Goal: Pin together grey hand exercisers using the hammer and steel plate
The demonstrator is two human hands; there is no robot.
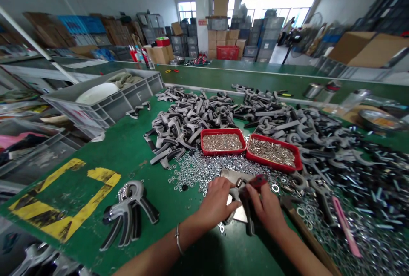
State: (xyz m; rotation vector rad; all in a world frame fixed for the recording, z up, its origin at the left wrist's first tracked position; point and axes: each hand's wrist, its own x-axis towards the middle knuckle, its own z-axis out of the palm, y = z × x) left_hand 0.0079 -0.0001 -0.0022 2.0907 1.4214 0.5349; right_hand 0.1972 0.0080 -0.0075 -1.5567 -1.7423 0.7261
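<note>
In the head view, a grey and black hand grip strengthener (248,214) with a coil spring (239,182) is between my two hands, over a small metal plate (230,175). My left hand (217,201) is closed on its left side, the thumb pressed against the part. On the other side, my right hand (267,205) pinches near the top of the handle. A dark red object (258,180) sits at the right fingers; its kind is not clear. Several assembled hand grips (130,212) lie together at the left.
Behind my hands are red trays of small metal parts (223,142) and pins (271,152), amid loose washers (191,169). Grey handles (191,116) are heaped beyond. A hammer (303,229) and a pink cutter (347,227) lie right. A grey crate (128,101) stands left.
</note>
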